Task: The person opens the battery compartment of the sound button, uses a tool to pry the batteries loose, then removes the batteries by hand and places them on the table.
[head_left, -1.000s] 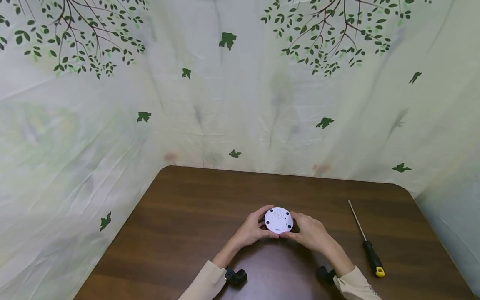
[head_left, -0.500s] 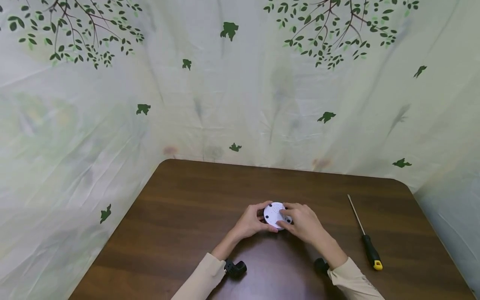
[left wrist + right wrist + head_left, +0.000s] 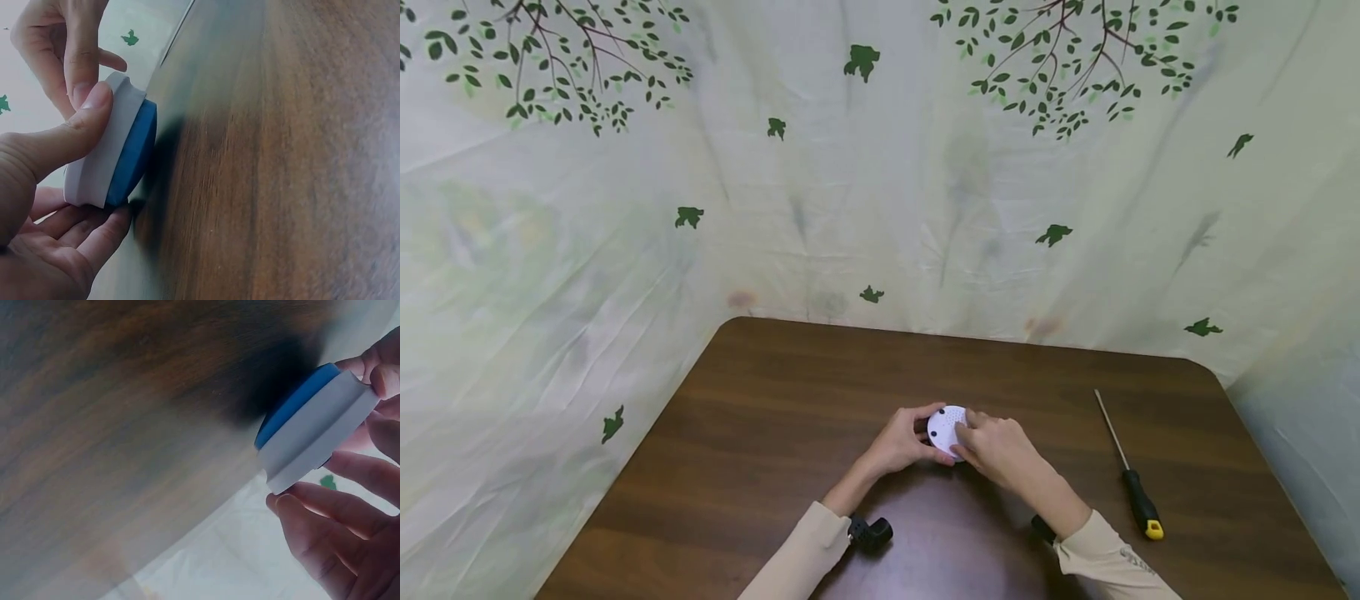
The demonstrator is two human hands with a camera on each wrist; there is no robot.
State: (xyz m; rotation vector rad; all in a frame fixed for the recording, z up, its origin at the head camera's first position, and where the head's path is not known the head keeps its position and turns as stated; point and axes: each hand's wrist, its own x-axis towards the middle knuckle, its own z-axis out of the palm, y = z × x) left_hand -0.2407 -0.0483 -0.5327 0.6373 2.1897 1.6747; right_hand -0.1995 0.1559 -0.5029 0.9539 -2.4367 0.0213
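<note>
A round device (image 3: 946, 432), with a white perforated face bearing small black feet and a blue far side, is held just above the table. My left hand (image 3: 904, 442) grips its left rim, thumb (image 3: 94, 119) on the white edge and fingers beneath the blue side (image 3: 134, 153). From the right, my right hand (image 3: 1000, 450) has bent fingers on the white face and the near rim. In the right wrist view its fingertips meet the white rim (image 3: 319, 434) near a dark foot. The right part of the face is hidden behind this hand.
A long screwdriver (image 3: 1138, 496) with a black and yellow handle lies on the brown wooden table (image 3: 775, 400), right of my right hand. A pale leaf-printed cloth (image 3: 820, 208) hangs behind and beside the table. Each wrist wears a black camera (image 3: 871, 535).
My right hand has moved from the device's right rim onto its white face, covering the right-hand feet. The left hand keeps its hold. The screwdriver has stayed put.
</note>
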